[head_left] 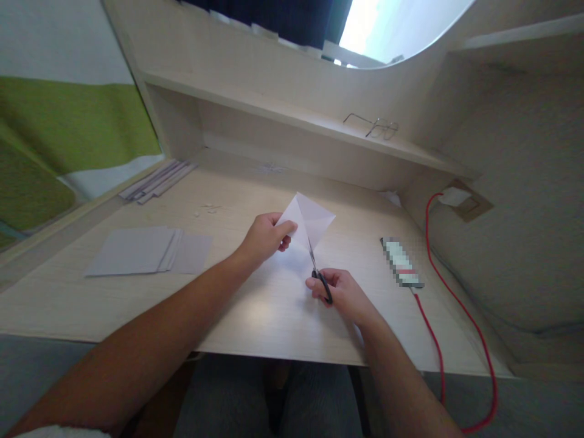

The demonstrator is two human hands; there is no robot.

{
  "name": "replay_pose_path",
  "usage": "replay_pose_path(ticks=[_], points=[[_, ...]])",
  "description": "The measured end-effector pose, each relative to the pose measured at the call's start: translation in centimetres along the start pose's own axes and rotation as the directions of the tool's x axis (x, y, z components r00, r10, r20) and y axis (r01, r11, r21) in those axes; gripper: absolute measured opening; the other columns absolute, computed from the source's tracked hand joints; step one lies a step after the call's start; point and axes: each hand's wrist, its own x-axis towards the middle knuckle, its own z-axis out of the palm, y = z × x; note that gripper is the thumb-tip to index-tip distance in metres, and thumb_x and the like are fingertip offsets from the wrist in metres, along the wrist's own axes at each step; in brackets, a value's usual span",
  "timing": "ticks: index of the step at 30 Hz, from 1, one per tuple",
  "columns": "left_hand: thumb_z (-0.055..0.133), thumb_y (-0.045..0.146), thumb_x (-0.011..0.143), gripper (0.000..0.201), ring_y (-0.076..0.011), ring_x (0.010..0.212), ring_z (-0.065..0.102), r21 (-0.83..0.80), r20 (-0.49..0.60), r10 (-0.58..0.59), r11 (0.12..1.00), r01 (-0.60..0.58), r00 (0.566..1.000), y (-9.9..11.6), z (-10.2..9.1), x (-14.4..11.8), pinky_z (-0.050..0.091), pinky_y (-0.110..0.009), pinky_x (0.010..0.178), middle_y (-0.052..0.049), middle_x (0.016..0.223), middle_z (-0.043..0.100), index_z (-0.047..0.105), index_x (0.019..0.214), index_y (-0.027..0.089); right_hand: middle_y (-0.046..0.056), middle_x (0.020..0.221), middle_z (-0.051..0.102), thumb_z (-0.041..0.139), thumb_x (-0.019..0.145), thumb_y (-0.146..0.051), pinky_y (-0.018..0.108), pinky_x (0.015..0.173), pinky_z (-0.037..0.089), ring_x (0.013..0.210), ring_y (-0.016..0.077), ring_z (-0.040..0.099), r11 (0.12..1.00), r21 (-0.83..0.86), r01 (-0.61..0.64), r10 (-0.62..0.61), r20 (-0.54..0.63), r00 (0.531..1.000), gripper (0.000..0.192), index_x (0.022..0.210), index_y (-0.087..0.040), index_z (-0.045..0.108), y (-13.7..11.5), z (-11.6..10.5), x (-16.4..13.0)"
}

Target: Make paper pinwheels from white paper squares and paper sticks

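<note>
Folded white paper sheet (310, 222) is pinched upright above the pale wooden desk (255, 316) centre by the left hand (267, 237), steadied for black-handled scissors (319, 277) gripped in the right hand (342, 295).

1. Your light comes from the window (387, 27) at the far right, blown out to white.
2. Your tabletop (269, 316) shows a soft sheen near you and faint shadows under the hands.
3. Your picture bends at the edges, is slightly soft, and one patch at right is pixelated.
</note>
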Motion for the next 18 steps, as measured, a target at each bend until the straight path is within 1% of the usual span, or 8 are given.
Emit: replay_pose_path(ticks=[10, 18], points=[[0.066, 0.027, 0.072, 0.017, -0.0099, 0.046, 0.049, -0.004, -0.007, 0.011, 1.0, -0.011, 1.0, 0.12, -0.08, 0.03, 0.04, -0.022, 0.043, 0.001, 0.055, 0.054, 0.058, 0.064, 0.015, -0.002, 0.058, 0.054, 0.074, 0.08, -0.057, 0.028, 0.054, 0.03, 0.053, 0.0112, 0.044, 1.0, -0.003, 0.014, -0.014, 0.005, 1.0, 0.043, 0.068, -0.017, 0.063, -0.07, -0.04, -0.08], [0.068, 0.03, 0.071, 0.019, -0.0099, 0.045, 0.049, -0.021, -0.004, 0.016, 1.0, -0.016, 1.0, -0.22, -0.13, 0.16, 0.041, -0.023, 0.043, 0.001, 0.055, 0.055, 0.058, 0.064, 0.016, -0.002, 0.061, 0.055, 0.074, 0.08, -0.057, 0.027, 0.052, 0.031, 0.052, 0.0102, 0.042, 1.0, 0.012, 0.009, -0.009, 0.004, 1.0, 0.043, 0.069, -0.016, 0.064, -0.04, -0.02, -0.09]])
